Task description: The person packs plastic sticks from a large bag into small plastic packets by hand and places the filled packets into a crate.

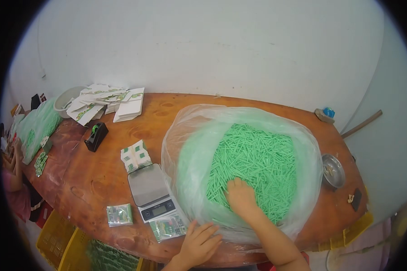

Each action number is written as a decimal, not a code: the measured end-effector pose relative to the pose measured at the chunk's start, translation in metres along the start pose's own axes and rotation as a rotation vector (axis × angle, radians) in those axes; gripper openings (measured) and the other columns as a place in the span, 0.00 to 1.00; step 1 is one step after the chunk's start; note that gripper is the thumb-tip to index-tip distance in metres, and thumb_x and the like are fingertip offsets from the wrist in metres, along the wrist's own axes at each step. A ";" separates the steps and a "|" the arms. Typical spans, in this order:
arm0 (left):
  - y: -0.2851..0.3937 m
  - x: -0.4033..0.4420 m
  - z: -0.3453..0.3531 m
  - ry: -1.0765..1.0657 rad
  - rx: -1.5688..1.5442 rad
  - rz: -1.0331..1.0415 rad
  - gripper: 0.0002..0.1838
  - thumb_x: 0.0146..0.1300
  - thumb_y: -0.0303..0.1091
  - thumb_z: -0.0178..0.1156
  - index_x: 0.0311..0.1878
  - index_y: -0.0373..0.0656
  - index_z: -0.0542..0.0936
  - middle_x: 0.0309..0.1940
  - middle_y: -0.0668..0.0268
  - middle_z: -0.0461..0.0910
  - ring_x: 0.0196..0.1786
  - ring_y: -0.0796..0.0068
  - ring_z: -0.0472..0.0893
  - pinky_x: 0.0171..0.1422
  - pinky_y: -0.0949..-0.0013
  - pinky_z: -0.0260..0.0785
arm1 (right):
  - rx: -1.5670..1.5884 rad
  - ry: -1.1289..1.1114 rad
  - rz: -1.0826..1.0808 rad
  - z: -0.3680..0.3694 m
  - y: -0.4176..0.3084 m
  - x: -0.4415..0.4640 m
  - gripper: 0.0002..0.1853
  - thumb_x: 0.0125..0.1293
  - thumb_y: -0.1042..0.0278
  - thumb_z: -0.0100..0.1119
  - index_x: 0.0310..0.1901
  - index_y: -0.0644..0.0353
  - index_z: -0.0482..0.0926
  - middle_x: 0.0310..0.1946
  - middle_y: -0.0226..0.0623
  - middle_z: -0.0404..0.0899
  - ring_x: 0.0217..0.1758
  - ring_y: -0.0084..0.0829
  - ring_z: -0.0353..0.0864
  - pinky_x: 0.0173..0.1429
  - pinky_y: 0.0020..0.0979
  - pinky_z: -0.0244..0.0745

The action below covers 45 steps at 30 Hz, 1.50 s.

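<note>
The right hand (pixel 242 196) is reaching into the green sticks (pixel 262 158), its grip impossible to tell, while the plastic bag (pixel 192 158) is gaping around them, presumably for easy access, and the left hand (pixel 200 245) is holding its fingers loosely spread nearby.

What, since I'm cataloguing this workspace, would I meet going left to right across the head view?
Smaller green-filled translucent plastic bag, black tape dispenser, grey digital scale, large translucent plastic bag of thin green sticks, round metal bowl, long brown wooden stick.
</note>
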State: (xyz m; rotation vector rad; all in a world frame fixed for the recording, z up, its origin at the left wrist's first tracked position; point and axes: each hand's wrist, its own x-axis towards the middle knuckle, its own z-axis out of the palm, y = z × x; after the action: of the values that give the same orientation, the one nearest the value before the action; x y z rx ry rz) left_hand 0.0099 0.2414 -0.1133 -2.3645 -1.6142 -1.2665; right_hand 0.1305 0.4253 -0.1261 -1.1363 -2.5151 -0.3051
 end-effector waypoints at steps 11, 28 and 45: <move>-0.019 0.052 -0.046 0.149 -0.289 -0.256 0.09 0.52 0.25 0.61 0.38 0.38 0.79 0.37 0.60 0.79 0.45 0.61 0.77 0.53 0.60 0.66 | 0.662 -0.473 -0.031 -0.071 0.092 0.032 0.11 0.59 0.64 0.51 0.31 0.65 0.75 0.30 0.47 0.76 0.33 0.49 0.75 0.37 0.45 0.68; -0.017 0.199 0.069 0.173 -1.135 -0.787 0.32 0.67 0.52 0.43 0.66 0.39 0.57 0.67 0.51 0.53 0.70 0.58 0.54 0.71 0.59 0.44 | 1.328 -0.262 0.434 -0.079 0.054 0.028 0.19 0.63 0.62 0.46 0.51 0.67 0.66 0.31 0.51 0.78 0.34 0.44 0.79 0.37 0.39 0.71; -0.050 -0.048 -0.042 -0.259 0.654 -0.012 0.15 0.43 0.29 0.56 0.37 0.34 0.77 0.43 0.53 0.75 0.41 0.58 0.74 0.39 0.62 0.68 | 0.701 0.122 0.097 -0.045 0.083 0.019 0.14 0.64 0.59 0.55 0.39 0.63 0.72 0.19 0.36 0.73 0.19 0.32 0.71 0.24 0.34 0.63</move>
State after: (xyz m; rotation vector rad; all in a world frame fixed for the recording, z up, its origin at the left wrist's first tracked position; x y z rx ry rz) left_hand -0.0620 0.2096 -0.1353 -2.1359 -1.7493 -0.3367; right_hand 0.1927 0.4771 -0.0735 -0.9002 -2.1618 0.4861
